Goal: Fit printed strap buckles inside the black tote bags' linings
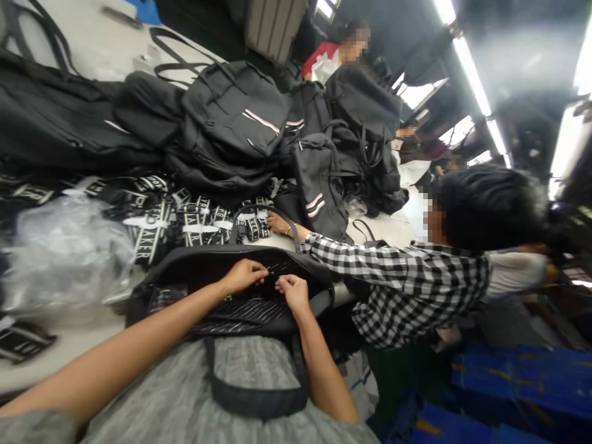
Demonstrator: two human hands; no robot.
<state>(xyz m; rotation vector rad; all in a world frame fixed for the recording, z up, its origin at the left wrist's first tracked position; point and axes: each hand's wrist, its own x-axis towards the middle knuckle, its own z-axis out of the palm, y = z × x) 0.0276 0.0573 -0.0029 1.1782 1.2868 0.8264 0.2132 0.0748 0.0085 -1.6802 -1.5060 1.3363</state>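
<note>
A black bag [139,305] lies wide open in front of me, with a striped dark lining [259,313] inside. One of its handles [259,401] hangs down on my side, over grey cloth. Above the opening, my left hand [245,275] is closed in a fingertip pinch. Close by on its right, my right hand [293,291] pinches too, with a small gap between the two. Whatever is between the fingertips is too small to make out.
Black bags [240,111] are piled along the far side. Lettered strap bundles [198,225] lie beyond my bag, beside clear plastic [69,246]. At right, a co-worker in a checkered shirt [416,283] reaches a hand [280,223] to the bundles. Blue stacks [522,376] stand lower right.
</note>
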